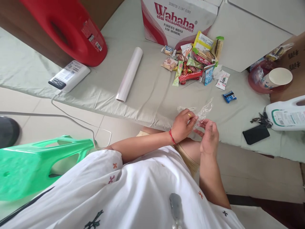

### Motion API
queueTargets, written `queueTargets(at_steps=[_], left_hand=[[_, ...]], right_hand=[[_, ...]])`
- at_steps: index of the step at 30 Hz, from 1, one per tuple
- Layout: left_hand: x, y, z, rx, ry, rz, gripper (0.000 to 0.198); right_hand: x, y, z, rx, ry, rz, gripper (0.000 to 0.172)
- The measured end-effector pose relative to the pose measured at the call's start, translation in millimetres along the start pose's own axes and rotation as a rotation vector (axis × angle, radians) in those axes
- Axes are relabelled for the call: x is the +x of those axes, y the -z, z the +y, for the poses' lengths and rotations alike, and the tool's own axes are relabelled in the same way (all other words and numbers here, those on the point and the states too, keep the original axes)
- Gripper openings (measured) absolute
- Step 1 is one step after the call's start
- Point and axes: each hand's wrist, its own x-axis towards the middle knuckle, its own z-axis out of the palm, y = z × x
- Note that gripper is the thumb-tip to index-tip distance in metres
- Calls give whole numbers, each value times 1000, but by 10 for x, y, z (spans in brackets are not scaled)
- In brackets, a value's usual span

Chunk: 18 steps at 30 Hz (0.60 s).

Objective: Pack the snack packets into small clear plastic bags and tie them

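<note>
Both hands meet over the near edge of a cloth-covered surface (147, 92). My left hand (183, 125), with a ring and a red wrist string, pinches a clear plastic bag (204, 111). My right hand (209, 133) grips the same bag from the right, fingers curled on its lower edge. The bag looks thin, crumpled and see-through. A pile of wrapped snacks (194, 58) lies beyond the hands, with a small blue packet (229, 96) apart from it.
A roll of clear bags (130, 73) lies left of the snacks, a Wahaha water box (177, 20) behind them. A red jug (69, 30), power bank (69, 75), black phone (256, 134), keys, white bottle (287, 114) and green stool (35, 165) surround me.
</note>
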Motion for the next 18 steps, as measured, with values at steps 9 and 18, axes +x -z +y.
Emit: queueTargets(at_steps=[9, 18], left_hand=[[-7, 62, -118, -254, 125, -73, 47], [97, 1275, -23, -737, 523, -601, 51]], right_hand=[[-129, 175, -12, -146, 197, -41, 27], [-115, 1053, -663, -49, -161, -468, 37]])
